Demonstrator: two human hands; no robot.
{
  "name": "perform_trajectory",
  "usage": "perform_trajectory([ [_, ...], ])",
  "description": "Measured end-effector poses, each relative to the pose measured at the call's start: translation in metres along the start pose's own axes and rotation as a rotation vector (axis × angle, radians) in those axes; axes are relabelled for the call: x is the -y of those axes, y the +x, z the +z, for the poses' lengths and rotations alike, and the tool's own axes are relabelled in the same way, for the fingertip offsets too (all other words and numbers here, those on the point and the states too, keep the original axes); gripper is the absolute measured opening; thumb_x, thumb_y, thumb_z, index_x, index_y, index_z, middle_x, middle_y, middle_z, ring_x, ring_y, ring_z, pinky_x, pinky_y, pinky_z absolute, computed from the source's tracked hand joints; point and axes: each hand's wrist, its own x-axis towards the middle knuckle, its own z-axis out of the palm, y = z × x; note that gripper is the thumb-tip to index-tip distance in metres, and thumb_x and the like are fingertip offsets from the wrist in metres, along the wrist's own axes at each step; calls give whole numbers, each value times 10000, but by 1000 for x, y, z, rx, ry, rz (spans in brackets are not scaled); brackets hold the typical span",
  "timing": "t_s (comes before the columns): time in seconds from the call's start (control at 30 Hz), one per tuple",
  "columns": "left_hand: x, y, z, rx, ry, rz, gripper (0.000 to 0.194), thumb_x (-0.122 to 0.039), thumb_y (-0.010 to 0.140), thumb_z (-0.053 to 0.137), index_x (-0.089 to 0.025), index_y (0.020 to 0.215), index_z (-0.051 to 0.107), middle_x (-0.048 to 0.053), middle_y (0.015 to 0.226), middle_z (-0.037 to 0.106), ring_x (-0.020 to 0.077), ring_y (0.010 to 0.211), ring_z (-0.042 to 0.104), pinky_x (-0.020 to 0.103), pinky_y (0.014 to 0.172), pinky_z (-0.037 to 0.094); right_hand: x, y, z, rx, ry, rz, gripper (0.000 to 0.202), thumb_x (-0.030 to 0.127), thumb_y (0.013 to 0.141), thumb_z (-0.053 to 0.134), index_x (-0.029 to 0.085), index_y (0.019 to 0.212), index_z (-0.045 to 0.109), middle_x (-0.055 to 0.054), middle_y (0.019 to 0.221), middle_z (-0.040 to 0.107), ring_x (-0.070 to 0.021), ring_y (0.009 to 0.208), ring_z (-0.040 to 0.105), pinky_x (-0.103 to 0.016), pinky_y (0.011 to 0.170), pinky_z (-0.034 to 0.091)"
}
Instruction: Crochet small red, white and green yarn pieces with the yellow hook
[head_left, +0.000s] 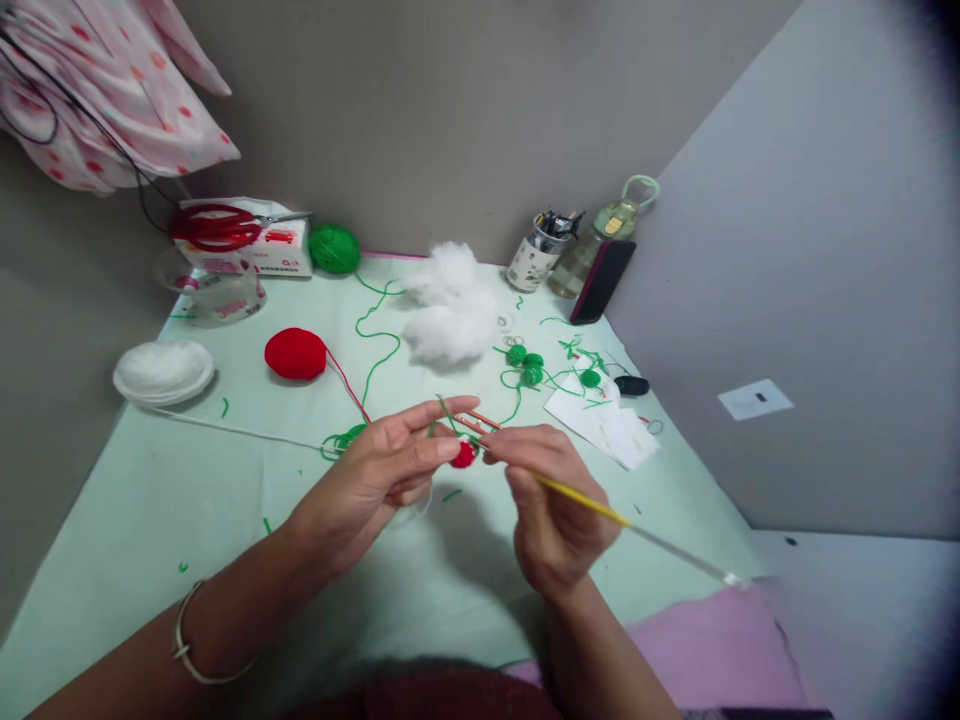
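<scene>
Near the middle of the table, my left hand (397, 455) pinches a small red crocheted piece (463, 454) between thumb and fingers. Green yarn runs up over its raised index finger. My right hand (559, 500) grips a crochet hook (581, 497) with a yellow handle, its tip at the top of the red piece. The hook's long metal end points down to the right. Behind the fingertips lies an orange-red, thin object (480, 420), partly covered. A red yarn ball (296, 354) sits to the left, its strand leading toward my left hand.
A white yarn ball (163, 372) rests at the left edge, a green yarn ball (334, 248) at the back. White stuffing (450, 310) lies behind my hands. Small green crocheted balls (532, 368), papers (604, 415), a phone (602, 281), bottle (589, 250) and pen cup (534, 257) stand rightward. Red-handled scissors (217, 228) top a box.
</scene>
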Motion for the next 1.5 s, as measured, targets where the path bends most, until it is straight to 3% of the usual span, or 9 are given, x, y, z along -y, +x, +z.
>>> perform_trajectory([
  [0.1, -1, -1, 1, -52, 69, 89, 352, -290, 862, 810, -284, 1213, 779, -36, 825, 539, 25, 537, 240, 189, 460, 176, -1, 4, -1, -83, 289, 243, 227, 163, 1013, 566, 257, 1028, 772, -22, 893, 745, -151, 727, 673, -333, 661, 578],
  [0.2, 1, -1, 5, -54, 115, 135, 341, -288, 848, 823, -312, 1186, 794, -37, 826, 576, 30, 543, 300, 189, 488, 256, -3, 5, 3, -49, 407, 334, 191, 204, 1009, 595, 257, 992, 778, -21, 910, 747, -149, 742, 671, -331, 671, 571],
  [0.4, 4, 0, 10, -107, 145, 161, 347, -300, 826, 845, -292, 1171, 804, -37, 793, 601, 46, 550, 326, 198, 513, 312, 1, 2, 13, -34, 168, 253, 225, 142, 987, 619, 286, 1049, 780, -10, 930, 762, -154, 793, 692, -345, 733, 592],
  [0.5, 6, 1, 10, -140, 91, 163, 417, -285, 796, 868, -279, 1204, 785, -39, 793, 593, 36, 532, 288, 193, 475, 251, 0, -6, 16, -22, -68, 82, 313, 90, 943, 665, 303, 1149, 767, -30, 1004, 748, -175, 861, 714, -343, 728, 609],
  [0.63, 7, 2, 9, -47, -38, 7, 372, -274, 847, 801, -203, 1211, 771, -74, 636, 428, 39, 504, 168, 189, 448, 176, -2, -9, 15, -17, -213, -90, 399, 69, 933, 664, 317, 1238, 737, -51, 1094, 749, -201, 950, 729, -373, 778, 630],
  [0.83, -1, 4, 5, -1, -118, -46, 341, -213, 814, 771, -169, 1151, 803, -91, 576, 331, 51, 502, 130, 185, 433, 160, -1, 4, 8, -64, 94, 164, 207, 137, 985, 608, 257, 1033, 771, -9, 835, 744, -164, 745, 689, -358, 699, 598],
  [1.0, -5, 5, 3, 11, -106, -50, 353, -215, 800, 754, -194, 1146, 820, -82, 585, 330, 45, 495, 158, 183, 431, 147, -5, 3, 7, -94, 236, 244, 185, 158, 984, 611, 238, 993, 777, -20, 866, 747, -136, 690, 650, -324, 651, 567],
  [1.23, 0, 5, 0, 9, -5, -1, 263, -212, 818, 734, -213, 1058, 840, -6, 750, 564, 32, 493, 249, 199, 440, 224, -14, 3, 5, -102, 465, 503, 172, 317, 971, 649, 208, 891, 756, -28, 805, 710, -121, 578, 621, -275, 524, 546],
  [1.5, 8, 6, 2, -67, 226, 135, 318, -280, 833, 818, -263, 1150, 790, 5, 839, 666, 94, 614, 482, 224, 587, 453, -13, -2, 18, -33, 391, 462, 136, 280, 972, 664, 280, 985, 799, -32, 952, 791, -188, 942, 729, -375, 882, 604],
])
